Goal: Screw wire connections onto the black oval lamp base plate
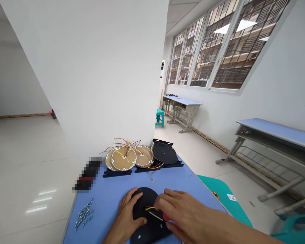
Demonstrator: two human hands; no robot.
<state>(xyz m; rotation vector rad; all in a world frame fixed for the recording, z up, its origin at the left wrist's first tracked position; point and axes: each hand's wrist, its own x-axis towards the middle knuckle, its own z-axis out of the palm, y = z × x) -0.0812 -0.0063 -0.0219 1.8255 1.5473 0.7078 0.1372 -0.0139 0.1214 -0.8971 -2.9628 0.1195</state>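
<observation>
A black round plate (144,223) lies on the blue table near its front edge, with yellow and red wires (149,208) coming out at its middle. My left hand (127,215) holds the plate's left rim, fingers at the far edge and thumb on top. Over the plate's right side, my right hand (179,211) is closed around a red-handled screwdriver (165,217), mostly hidden by the fingers. A thin light shaft or wire lies beside it; I cannot tell which. Small pale spots, perhaps screws or holes, show on the plate's near part.
A pile of screws (83,214) lies at the table's left. Tan discs with wires (124,158) and a black plate with brackets (164,153) lean against the white pillar (112,84). A teal stool (216,189) stands at the right, with another desk (277,132) beyond.
</observation>
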